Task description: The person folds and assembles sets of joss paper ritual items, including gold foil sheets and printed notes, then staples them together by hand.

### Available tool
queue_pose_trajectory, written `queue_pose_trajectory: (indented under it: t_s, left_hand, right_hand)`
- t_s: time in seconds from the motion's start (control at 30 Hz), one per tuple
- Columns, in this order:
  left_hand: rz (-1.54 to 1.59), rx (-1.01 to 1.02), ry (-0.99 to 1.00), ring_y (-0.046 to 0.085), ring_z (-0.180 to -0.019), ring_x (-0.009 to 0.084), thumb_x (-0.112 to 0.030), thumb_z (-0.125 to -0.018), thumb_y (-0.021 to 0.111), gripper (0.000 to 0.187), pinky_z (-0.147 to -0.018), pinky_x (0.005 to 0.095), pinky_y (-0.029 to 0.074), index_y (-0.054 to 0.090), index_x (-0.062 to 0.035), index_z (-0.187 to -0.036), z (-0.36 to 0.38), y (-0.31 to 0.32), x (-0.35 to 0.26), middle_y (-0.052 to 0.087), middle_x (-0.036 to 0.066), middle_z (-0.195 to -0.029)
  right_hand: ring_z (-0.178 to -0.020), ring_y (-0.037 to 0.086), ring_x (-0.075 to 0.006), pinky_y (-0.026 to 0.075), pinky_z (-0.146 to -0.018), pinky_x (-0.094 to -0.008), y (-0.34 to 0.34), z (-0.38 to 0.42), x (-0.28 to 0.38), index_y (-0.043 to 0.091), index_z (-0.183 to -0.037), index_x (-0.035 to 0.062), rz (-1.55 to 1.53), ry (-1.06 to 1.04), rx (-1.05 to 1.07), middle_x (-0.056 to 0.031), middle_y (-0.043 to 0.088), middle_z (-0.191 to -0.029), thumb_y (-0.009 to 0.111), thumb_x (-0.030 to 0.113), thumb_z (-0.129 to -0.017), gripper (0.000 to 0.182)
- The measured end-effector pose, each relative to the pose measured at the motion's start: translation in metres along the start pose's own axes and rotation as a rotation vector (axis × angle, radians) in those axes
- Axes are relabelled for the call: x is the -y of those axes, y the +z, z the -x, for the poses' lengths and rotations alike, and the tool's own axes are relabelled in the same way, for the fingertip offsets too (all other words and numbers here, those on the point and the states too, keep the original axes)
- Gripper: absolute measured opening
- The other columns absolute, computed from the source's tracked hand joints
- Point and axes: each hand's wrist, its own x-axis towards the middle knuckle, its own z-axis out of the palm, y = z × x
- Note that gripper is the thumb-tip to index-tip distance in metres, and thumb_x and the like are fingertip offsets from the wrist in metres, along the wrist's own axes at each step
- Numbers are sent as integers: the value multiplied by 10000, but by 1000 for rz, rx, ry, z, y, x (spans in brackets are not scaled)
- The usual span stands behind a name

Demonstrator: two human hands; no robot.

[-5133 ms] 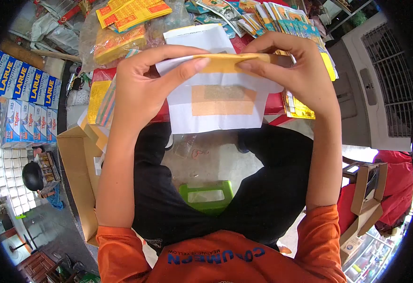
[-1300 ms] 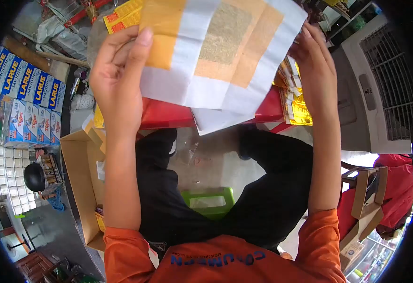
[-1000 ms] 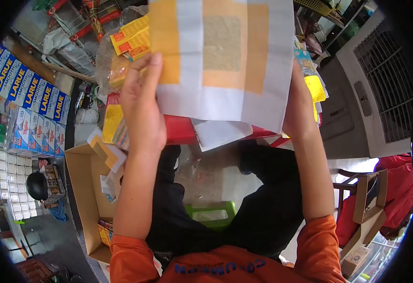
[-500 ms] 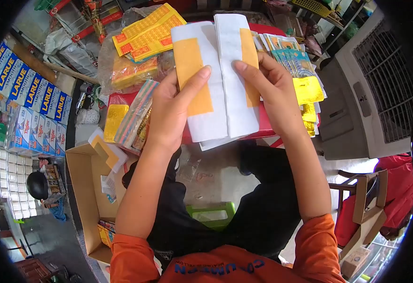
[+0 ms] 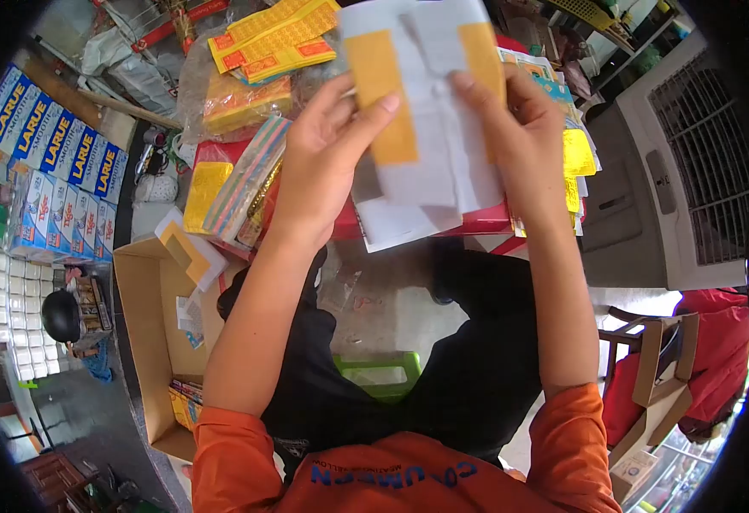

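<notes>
Both hands are up over the red table. My right hand grips the right side of folded white paper with orange-yellow patches, its thumb on the front. My left hand is at the paper's left edge, thumb over the yellow patch; whether it grips is unclear from the blur. Beneath lies another white sheet, jutting over the table edge. To the left are yellow printed papers, a plastic-wrapped yellow pack and a striped bundle. Gold packets lie to the right.
An open cardboard box stands at the lower left, near stacked beer cartons. A green stool is between the legs. On the right are a grey air cooler and a chair with an open carton.
The folded paper has moved up and to the right with my hands, and more of the sheet beneath shows. My left hand's fingers look looser at its edge.
</notes>
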Motion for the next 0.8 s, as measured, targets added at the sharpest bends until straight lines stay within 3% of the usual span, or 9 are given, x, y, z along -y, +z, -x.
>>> queue_pose_trajectory:
  t_s: [0.03, 0.13, 0.27, 0.37, 0.43, 0.57, 0.63, 0.67, 0.8]
  left_hand:
    - [2, -7, -1, 653, -1117, 153, -219, -962, 728, 485, -992, 300, 493, 568, 33, -1345, -1, -2, 1, 697, 125, -1217]
    - [-58, 22, -6, 492, -1370, 269, -316, -1051, 554, 574, -1174, 432, 376, 427, 32, -1490, -3, -5, 4, 521, 170, -1458]
    - [-73, 7, -29, 440, -1416, 280, -336, -1045, 564, 634, -1184, 449, 360, 379, 35, -1525, 2, 7, 5, 443, 181, -1531]
    - [10, 33, -41, 389, -1454, 294, -426, -1047, 527, 712, -1210, 467, 310, 330, 35, -1553, 8, 13, 7, 375, 190, -1582]
    - [135, 98, -108, 362, -1474, 290, -527, -1047, 463, 784, -1220, 464, 276, 294, 32, -1569, 12, 18, 5, 365, 183, -1594]
    - [319, 186, -145, 421, -1427, 222, -575, -1049, 418, 732, -1176, 443, 327, 377, -18, -1523, 11, 19, 2, 478, 134, -1510]
    - [379, 157, -112, 485, -1365, 204, -536, -1049, 464, 655, -1150, 422, 366, 427, -47, -1484, 14, 20, -2, 529, 94, -1452]
    - [336, 109, -118, 506, -1345, 207, -509, -1048, 489, 633, -1142, 408, 377, 432, -50, -1480, 14, 18, -2, 537, 84, -1441]
    - [364, 2, -173, 539, -1312, 195, -446, -1044, 542, 577, -1135, 381, 392, 454, -58, -1461, 17, 11, -1, 566, 74, -1413]
  right_hand:
    - [-725, 609, -44, 467, -602, -212, -4, -1, 3, 717, -1032, 8, 1, 2, 7, -13, 704, -863, 761, 257, -933, 272]
    - [-714, 610, -55, 475, -601, -226, -13, -6, 13, 726, -1042, 5, 181, -85, -126, -19, 712, -868, 756, 239, -928, 261]
    - [-697, 596, -44, 468, -598, -223, 0, -7, 17, 727, -1040, 17, 258, -139, -144, 2, 693, -874, 766, 208, -930, 224]
    - [-653, 578, -58, 460, -580, -240, 11, -7, 16, 717, -1064, 13, 528, -325, -213, -16, 692, -868, 763, 176, -918, 223]
    - [-677, 692, -194, 524, -612, -352, 14, -13, 8, 724, -1033, 39, 644, -530, -217, -110, 728, -847, 752, 208, -876, 232]
    - [-717, 709, -273, 544, -652, -396, 30, 3, 14, 720, -1046, 56, 672, -432, -42, -141, 724, -876, 751, 231, -853, 262]
    - [-741, 713, -267, 548, -666, -376, 37, 10, 17, 716, -1094, 63, 379, -163, 260, -134, 727, -907, 745, 263, -863, 307]
    - [-738, 704, -247, 550, -677, -359, 38, 10, 12, 711, -1128, 55, 287, -143, 320, -125, 722, -908, 732, 282, -874, 342]
    - [-741, 648, -192, 533, -714, -328, 30, 5, 5, 682, -1194, 35, 268, -184, 302, -103, 693, -891, 713, 307, -903, 400]
